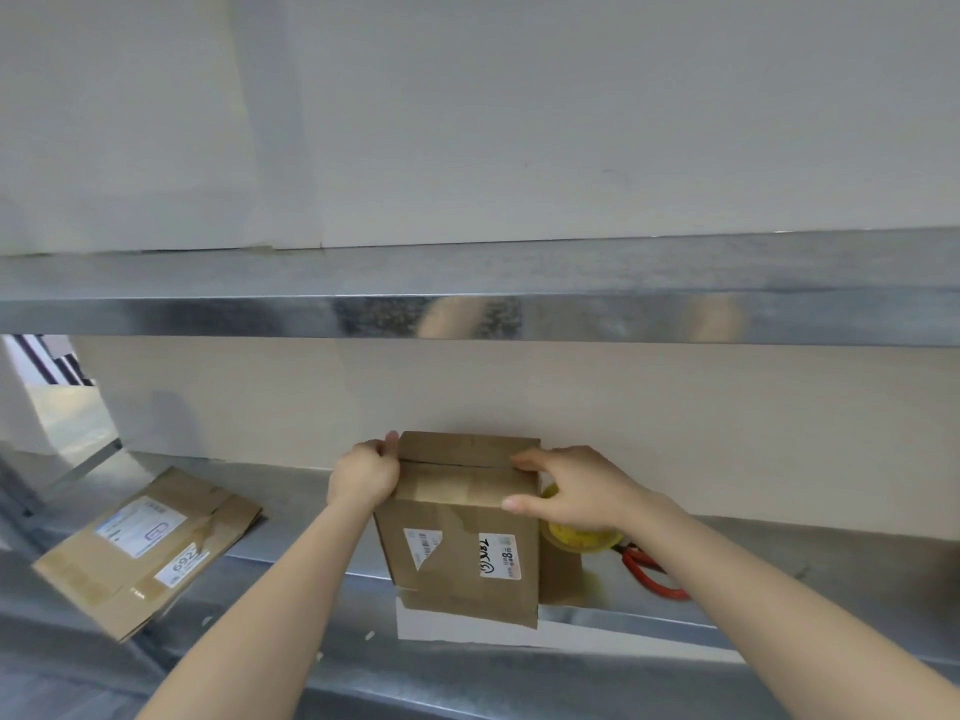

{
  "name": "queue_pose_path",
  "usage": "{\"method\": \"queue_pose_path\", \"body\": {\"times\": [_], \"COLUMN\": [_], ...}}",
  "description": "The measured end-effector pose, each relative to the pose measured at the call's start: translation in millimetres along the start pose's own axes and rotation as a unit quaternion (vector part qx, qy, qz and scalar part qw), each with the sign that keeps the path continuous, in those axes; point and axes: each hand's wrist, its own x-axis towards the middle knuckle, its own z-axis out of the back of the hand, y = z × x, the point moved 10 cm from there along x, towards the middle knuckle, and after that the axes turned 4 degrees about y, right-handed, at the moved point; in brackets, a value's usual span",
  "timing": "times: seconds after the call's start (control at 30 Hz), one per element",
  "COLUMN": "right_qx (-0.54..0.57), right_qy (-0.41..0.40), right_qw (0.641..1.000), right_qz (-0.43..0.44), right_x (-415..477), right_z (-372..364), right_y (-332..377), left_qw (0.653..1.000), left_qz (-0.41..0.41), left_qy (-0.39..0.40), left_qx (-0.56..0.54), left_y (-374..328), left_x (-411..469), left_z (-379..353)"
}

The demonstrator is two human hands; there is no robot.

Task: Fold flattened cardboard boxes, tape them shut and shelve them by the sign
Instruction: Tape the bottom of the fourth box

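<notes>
Two cardboard boxes show: one upright box (457, 584) at the centre and one flattened box (145, 548) at eight o'clock from it. There are two hands, the left hand (363, 478) at ten o'clock of the upright box and the right hand (571, 485) at two o'clock. The upright box bears two labels, a torn label (422, 548) and a handwritten label (500, 557). One yellow tape roll (576, 537) and one pair of red-handled scissors (652, 569) lie at three o'clock. There are two metal shelves, the upper shelf (208, 314) at twelve o'clock and the lower shelf (301, 532), and one white card (467, 628) at six o'clock.
</notes>
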Motion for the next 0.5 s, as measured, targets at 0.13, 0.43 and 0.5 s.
{"method": "queue_pose_path", "body": {"times": [0.13, 0.43, 0.5], "right_qx": [0.013, 0.045, 0.113], "right_qy": [0.008, 0.019, 0.036], "right_qw": [1.000, 0.999, 0.993], "right_qz": [-0.017, -0.001, 0.009], "right_x": [4.0, 14.4, 18.4], "right_z": [-2.9, -6.1, -5.6], "right_y": [-4.6, -14.7, -21.6], "left_qw": [0.995, 0.997, 0.995], "left_qz": [0.009, 0.046, 0.010], "left_qy": [0.093, 0.037, -0.086], "left_qx": [-0.027, -0.058, -0.039], "left_y": [-2.8, 12.1, 1.6], "left_x": [-3.2, -21.2, -36.7], "left_z": [-15.4, -12.3, 7.6]}}
